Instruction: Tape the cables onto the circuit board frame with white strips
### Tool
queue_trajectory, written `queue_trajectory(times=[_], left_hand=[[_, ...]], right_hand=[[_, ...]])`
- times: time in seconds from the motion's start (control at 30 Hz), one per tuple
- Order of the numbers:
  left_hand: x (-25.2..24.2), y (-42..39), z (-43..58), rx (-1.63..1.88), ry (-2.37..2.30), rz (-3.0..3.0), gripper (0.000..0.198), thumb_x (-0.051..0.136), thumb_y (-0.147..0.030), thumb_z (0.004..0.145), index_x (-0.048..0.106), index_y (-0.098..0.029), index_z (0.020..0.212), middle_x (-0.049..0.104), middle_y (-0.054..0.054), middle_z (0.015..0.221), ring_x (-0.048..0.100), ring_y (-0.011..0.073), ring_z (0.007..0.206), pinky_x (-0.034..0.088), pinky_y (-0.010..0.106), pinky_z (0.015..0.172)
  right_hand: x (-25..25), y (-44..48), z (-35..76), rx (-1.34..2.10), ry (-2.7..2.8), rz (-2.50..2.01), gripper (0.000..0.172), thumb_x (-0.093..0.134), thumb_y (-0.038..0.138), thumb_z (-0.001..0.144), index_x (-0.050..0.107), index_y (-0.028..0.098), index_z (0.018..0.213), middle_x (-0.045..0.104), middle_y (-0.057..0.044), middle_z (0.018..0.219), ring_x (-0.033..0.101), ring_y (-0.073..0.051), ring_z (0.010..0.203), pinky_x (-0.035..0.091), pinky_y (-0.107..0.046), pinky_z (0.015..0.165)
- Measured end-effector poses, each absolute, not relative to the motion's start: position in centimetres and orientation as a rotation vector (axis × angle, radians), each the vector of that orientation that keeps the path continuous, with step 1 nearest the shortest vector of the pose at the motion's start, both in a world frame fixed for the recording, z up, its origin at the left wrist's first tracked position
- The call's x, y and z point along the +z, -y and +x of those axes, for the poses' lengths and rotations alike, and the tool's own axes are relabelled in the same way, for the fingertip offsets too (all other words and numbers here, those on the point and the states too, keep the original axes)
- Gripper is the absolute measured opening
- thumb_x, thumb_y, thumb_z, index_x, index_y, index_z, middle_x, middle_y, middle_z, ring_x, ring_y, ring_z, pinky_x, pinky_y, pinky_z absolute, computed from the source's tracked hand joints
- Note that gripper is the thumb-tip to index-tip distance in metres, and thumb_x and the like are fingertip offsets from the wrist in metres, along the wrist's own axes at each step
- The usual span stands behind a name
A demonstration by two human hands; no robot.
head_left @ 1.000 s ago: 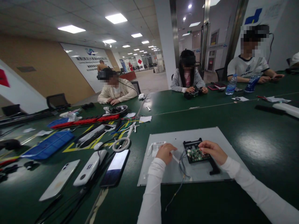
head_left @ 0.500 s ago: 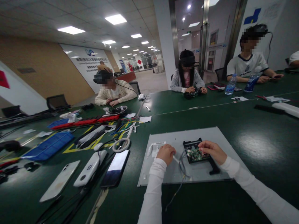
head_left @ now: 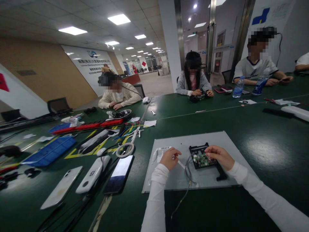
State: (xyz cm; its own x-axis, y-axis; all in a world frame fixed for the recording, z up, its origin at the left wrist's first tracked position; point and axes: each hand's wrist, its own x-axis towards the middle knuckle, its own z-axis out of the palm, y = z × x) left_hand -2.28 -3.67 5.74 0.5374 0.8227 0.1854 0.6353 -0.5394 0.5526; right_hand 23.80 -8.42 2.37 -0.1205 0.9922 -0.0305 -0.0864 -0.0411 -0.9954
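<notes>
Fingers of the left hand (head_left: 170,158) are curled in tight, thumb and forefinger pinched on a thin white strip (head_left: 180,164) that sticks out toward the right. That hand rests on a grey panel (head_left: 224,141) lying flat on the green bench (head_left: 253,119), just left of a bundle of wires (head_left: 187,170) that loops across the panel and trails off its near edge.

The right hand (head_left: 219,156) is half open and arched, its fingertips laid on the right side of a small green board (head_left: 201,159). Whether it grips the board or only presses on it cannot be told. The board sits in a black frame (head_left: 198,148) near the middle of the panel, between the two hands.

Two phones (head_left: 63,187) (head_left: 119,174) lie face up on the bench well to the left. Three other people sit at the far side, their hands at their own work.
</notes>
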Motion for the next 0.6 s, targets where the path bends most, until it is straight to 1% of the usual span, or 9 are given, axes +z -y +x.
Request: queue_trajectory(times=[0.2,0.3,0.5,0.6], left_hand=[[6.08,3.99,-1.92,0.694,-1.123,2.238,0.036,0.042,0.000,0.057,0.061,-0.016,0.083,0.053,0.002,0.075,0.049,0.0106,0.069,0.041,0.022,0.064],[5.92,3.97,-1.98,0.735,-1.083,2.145,0.033,0.044,-0.003,0.059,0.061,-0.016,0.084,0.053,0.003,0.078,0.050,0.0106,0.069,0.041,0.023,0.064],[6.16,4.14,-1.95,0.872,-0.865,1.819,0.024,0.052,-0.015,0.066,0.059,-0.015,0.088,0.053,0.005,0.087,0.052,0.0099,0.066,0.043,0.025,0.063],[6.78,4.31,-2.09,0.937,-0.820,1.625,0.024,0.057,-0.021,0.065,0.058,-0.014,0.088,0.056,0.005,0.083,0.053,0.0109,0.066,0.043,0.026,0.064]], right_hand=[[1.98,8.28,23.90,1.340,1.220,-1.098,0.030,0.062,0.039,0.061,0.058,0.018,0.082,0.057,-0.002,0.076,0.053,-0.014,0.072,0.043,-0.026,0.061],[1.93,8.33,23.92,1.335,1.236,-1.079,0.026,0.061,0.037,0.063,0.058,0.018,0.081,0.057,-0.002,0.076,0.052,-0.014,0.072,0.043,-0.025,0.061],[1.84,8.37,23.89,1.341,1.257,-1.065,0.025,0.060,0.036,0.065,0.057,0.018,0.082,0.057,-0.002,0.075,0.052,-0.013,0.069,0.042,-0.026,0.061],[1.64,8.23,23.92,1.317,1.271,-1.081,0.026,0.058,0.036,0.066,0.056,0.018,0.083,0.057,-0.002,0.076,0.052,-0.013,0.068,0.042,-0.026,0.061]])
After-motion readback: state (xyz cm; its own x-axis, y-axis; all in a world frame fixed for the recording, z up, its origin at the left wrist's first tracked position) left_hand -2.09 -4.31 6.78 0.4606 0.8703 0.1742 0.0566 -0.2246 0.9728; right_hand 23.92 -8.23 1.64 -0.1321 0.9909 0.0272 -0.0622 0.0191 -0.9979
